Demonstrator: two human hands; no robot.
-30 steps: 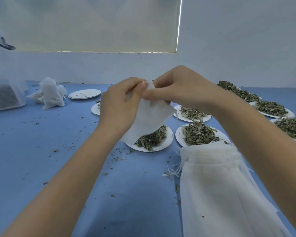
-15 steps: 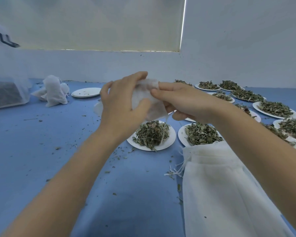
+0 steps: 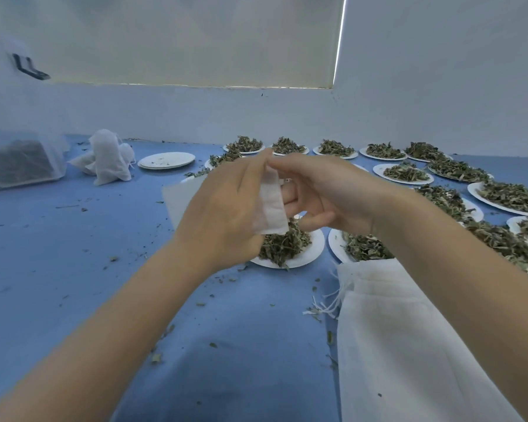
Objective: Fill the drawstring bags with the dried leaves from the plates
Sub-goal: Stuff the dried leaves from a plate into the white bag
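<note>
Both hands, left hand (image 3: pixel 226 208) and right hand (image 3: pixel 323 190), are pinching a white drawstring bag (image 3: pixel 270 205) just above a plate of dried leaves (image 3: pixel 287 245).

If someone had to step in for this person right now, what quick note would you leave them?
Left hand: grips a small empty white bag above the nearest plate of leaves.
Right hand: pinches the bag's top edge, working it open.
Spare empty bags lie at the right; filled bags sit far left beside an emptied plate stack.
Done: a few bags filled.
Left: fill this bag, then work through the many full plates.
</note>
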